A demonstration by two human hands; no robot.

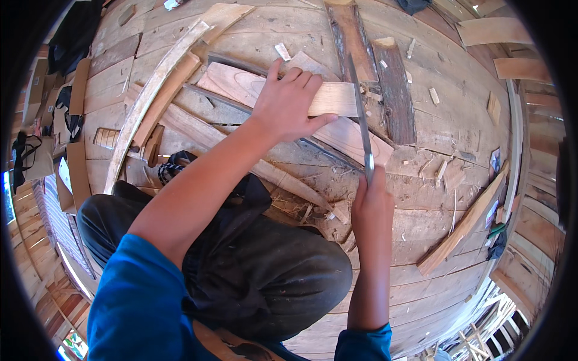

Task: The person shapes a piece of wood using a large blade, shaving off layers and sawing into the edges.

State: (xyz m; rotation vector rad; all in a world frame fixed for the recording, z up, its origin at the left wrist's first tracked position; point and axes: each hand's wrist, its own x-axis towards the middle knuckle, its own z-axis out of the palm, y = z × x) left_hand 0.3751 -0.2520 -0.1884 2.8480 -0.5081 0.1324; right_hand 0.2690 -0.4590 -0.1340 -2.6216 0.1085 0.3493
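My left hand (pixel 288 103) lies flat on a pale wooden board (pixel 241 84), fingers spread, pressing it down on other planks. My right hand (pixel 371 207) is closed around the handle of a long narrow metal blade (pixel 360 114). The blade runs up from my fist and crosses the right end of the pale board, close to my left fingertips. I am crouched, with my dark-trousered knee (pixel 265 271) below the board.
Two dark weathered planks (pixel 394 90) lie just past the blade. A long curved pale strip (pixel 150 90) runs at the left. A loose plank (pixel 463 225) rests at the right. Wood chips and shavings (pixel 313 210) litter the plank floor. Bags and cardboard (pixel 72 168) sit at far left.
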